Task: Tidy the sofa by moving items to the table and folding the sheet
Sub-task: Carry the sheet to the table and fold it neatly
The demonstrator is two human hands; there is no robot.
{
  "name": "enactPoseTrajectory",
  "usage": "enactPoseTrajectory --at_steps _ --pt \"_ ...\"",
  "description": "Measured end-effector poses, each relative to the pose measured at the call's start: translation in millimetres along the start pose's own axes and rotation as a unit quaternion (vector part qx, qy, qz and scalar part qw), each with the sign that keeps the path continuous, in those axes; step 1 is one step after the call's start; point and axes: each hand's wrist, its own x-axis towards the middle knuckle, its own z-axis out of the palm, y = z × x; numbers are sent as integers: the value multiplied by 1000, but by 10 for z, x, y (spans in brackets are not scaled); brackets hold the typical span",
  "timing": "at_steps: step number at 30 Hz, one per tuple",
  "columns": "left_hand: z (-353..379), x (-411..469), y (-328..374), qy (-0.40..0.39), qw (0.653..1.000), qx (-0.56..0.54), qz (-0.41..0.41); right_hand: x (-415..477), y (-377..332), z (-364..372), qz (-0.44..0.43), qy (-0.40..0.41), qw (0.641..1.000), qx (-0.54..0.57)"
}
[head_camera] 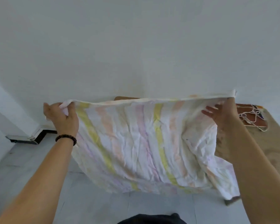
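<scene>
A crumpled white sheet [141, 143] with faded yellow, pink and orange stripes hangs stretched in the air in front of me. My left hand [61, 117] grips its top left corner, with a dark bead bracelet on the wrist. At the sheet's top right corner, my right hand [221, 113] pinches the edge with thumb and forefinger while the other fingers spread out. The sheet's lower edge droops toward the floor and hides much of the wooden table [265, 143] behind it.
On the table's far right lies a reddish item [255, 122] with tangled white string [249, 117] over it. A plain white wall fills the background. Grey floor tiles [31, 159] lie below, with a dark baseboard [39, 136] at the left corner.
</scene>
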Motion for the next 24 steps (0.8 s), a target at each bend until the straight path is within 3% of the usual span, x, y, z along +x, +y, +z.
enactPoseTrajectory --at_steps 5,10,14,20,24 --pt "-78 360 226 -52 988 -63 134 -666 -366 6 -233 95 968 18" --pt "50 684 607 -81 962 -106 237 -1093 -687 44 -332 133 934 -20" --pt "283 849 799 -102 953 -128 255 -1165 -778 19 -369 154 916 -28" --pt "739 1142 1006 -133 948 -123 262 -837 -954 -64 -367 144 918 32" --pt "1281 1247 869 -161 959 -70 220 -267 -849 -76 -324 176 928 -46"
